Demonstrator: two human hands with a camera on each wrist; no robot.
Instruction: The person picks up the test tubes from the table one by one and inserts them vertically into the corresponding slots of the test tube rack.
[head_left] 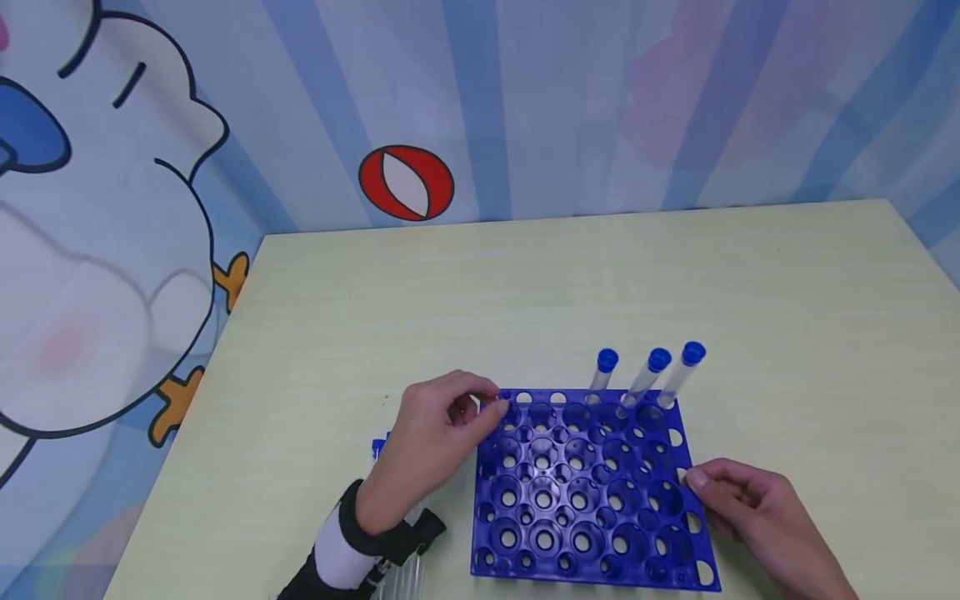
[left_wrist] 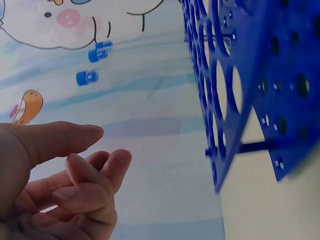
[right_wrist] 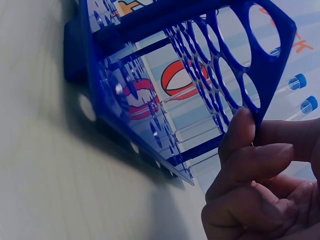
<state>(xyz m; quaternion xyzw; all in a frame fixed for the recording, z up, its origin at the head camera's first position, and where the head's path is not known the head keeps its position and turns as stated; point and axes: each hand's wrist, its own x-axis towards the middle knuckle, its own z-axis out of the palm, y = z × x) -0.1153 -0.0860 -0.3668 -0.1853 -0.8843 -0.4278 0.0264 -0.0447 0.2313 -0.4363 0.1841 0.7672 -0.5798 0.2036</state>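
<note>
A blue test tube rack point(head_left: 592, 581) with rows of round holes stands on the table. Three clear test tubes point(head_left: 645, 377) with blue caps lean in its far right holes. My right hand point(head_left: 772, 512) pinches the rack's right edge between thumb and index finger; the right wrist view shows this grip on the top plate close up. By the far left corner is my left hand point(head_left: 438, 433), its fingers loosely curled. In the left wrist view that hand point(left_wrist: 75, 180) holds nothing and is apart from the rack point(left_wrist: 225, 100).
More clear tubes point(head_left: 405, 575) lie left of the rack, partly hidden under the left forearm; their blue caps point(left_wrist: 87, 77) show in the left wrist view. The pale table point(head_left: 525, 308) meets a printed backdrop point(head_left: 555, 108) at its far edge.
</note>
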